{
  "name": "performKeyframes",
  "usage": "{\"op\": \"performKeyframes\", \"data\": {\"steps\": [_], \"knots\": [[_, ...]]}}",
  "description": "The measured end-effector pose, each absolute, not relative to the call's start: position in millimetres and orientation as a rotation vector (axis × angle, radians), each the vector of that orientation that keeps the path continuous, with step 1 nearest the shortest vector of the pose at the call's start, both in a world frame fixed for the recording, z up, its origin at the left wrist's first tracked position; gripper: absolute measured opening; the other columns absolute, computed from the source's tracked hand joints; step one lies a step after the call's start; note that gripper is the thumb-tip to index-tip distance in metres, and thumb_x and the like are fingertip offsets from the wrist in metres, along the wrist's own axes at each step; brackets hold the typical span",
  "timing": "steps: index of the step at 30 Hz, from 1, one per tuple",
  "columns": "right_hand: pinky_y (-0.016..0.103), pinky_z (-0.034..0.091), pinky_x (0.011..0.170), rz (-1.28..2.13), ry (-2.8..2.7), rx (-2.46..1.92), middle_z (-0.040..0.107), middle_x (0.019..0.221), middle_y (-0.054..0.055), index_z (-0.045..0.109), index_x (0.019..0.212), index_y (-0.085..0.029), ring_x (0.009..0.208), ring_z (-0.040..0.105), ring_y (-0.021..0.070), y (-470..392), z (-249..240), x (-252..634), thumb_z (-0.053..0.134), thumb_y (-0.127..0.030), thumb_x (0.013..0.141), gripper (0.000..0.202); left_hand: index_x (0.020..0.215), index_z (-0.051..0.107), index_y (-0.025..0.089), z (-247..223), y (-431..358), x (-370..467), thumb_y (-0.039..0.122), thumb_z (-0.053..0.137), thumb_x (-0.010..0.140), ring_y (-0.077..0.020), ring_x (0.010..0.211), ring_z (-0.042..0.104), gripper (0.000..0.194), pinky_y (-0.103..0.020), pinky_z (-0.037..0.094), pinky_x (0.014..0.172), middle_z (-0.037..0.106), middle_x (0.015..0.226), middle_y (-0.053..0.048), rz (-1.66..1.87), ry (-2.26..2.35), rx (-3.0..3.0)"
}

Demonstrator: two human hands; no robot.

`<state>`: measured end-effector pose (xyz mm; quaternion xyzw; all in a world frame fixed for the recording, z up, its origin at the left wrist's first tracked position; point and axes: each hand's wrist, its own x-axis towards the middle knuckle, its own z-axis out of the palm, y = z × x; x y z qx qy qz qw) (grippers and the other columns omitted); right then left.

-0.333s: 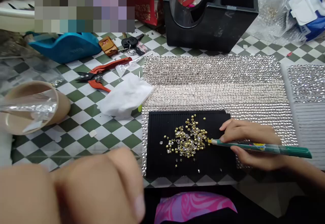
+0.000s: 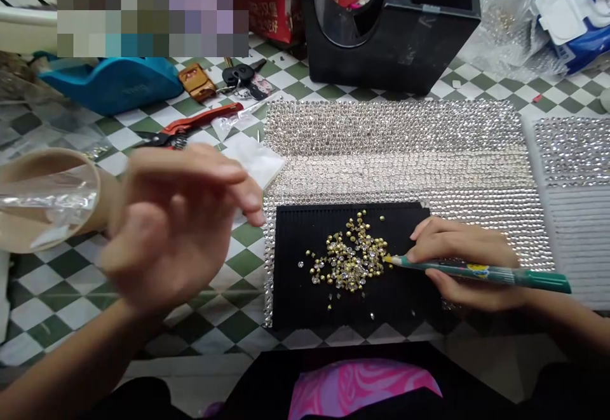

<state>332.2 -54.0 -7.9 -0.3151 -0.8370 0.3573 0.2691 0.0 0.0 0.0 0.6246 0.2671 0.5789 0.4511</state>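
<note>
Right hand [image 2: 469, 264] holding green pen [image 2: 481, 272], tip touching rhinestones [image 2: 350, 258], left hand [image 2: 176, 220] apart

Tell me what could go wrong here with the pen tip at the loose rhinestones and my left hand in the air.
1. The left hand hangs open and blurred beside the black tray; a bump could scatter the loose rhinestones.
2. The right hand holds the green pen nearly flat, so its tip may push stones aside.
</note>
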Motion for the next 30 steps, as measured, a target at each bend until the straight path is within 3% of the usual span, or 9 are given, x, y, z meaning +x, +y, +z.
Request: {"op": "performKeyframes", "data": {"steps": [5,9,19,23,27,30], "knots": [[0.026,0.057,0.086,0.975,-2.248,-0.855,0.063,0.084,0.002,0.064,0.104,-0.017,0.082,0.060,0.0082,-54.8,-8.3,332.4,0.060,-0.010,0.084,0.022,0.108,0.069,0.015,-24.4,10.3,11.2,0.038,0.053,0.103,-0.0129,0.061,0.060,0.029,-0.027,0.044,0.052,0.060,0.071,-0.001,1.383,0.562,1.563],[0.027,0.057,0.087,0.975,-2.253,-0.851,0.063,0.083,0.002,0.063,0.104,-0.018,0.082,0.059,0.0087,-54.7,-7.5,333.2,0.060,-0.009,0.083,0.023,0.109,0.067,0.012,-40.8,8.5,4.4,0.035,0.046,0.106,-0.0119,0.059,0.059,0.031,-0.026,0.041,0.049,0.059,0.071,-0.001,1.429,0.590,1.612],[0.027,0.057,0.087,0.964,-2.258,-0.885,0.064,0.087,0.002,0.064,0.109,-0.020,0.083,0.061,0.0097,-58.4,-8.5,335.1,0.061,-0.010,0.083,0.028,0.103,0.068,0.009,-42.5,13.3,4.8,0.033,0.049,0.104,-0.0107,0.052,0.056,0.030,-0.023,0.040,0.043,0.056,0.065,-0.001,1.501,0.614,1.614],[0.032,0.058,0.085,0.910,-2.115,-0.985,0.065,0.088,0.003,0.065,0.108,-0.023,0.091,0.064,0.0147,-53.8,4.2,347.8,0.057,-0.008,0.085,0.029,0.095,0.069,0.008,-46.0,11.9,3.6,0.034,0.055,0.101,-0.0098,0.047,0.056,0.030,-0.021,0.041,0.041,0.055,0.062,-0.001,1.578,0.674,1.594],[0.038,0.056,0.083,0.803,-1.901,-1.061,0.066,0.087,0.003,0.068,0.111,-0.025,0.091,0.064,0.0189,-52.8,9.6,359.5,0.057,-0.007,0.084,0.034,0.099,0.069,0.009,-51.9,9.3,-1.5,0.032,0.051,0.103,-0.0095,0.049,0.057,0.030,-0.022,0.043,0.043,0.058,0.067,-0.002,1.571,0.748,1.683],[0.033,0.058,0.084,0.931,-2.036,-0.985,0.067,0.090,0.003,0.066,0.109,-0.021,0.092,0.066,0.0154,-53.4,7.3,353.5,0.058,-0.009,0.085,0.029,0.100,0.070,0.009,-57.5,7.2,-5.0,0.032,0.049,0.104,-0.0098,0.049,0.057,0.031,-0.022,0.042,0.043,0.058,0.066,-0.001,1.556,0.789,1.750]]}}
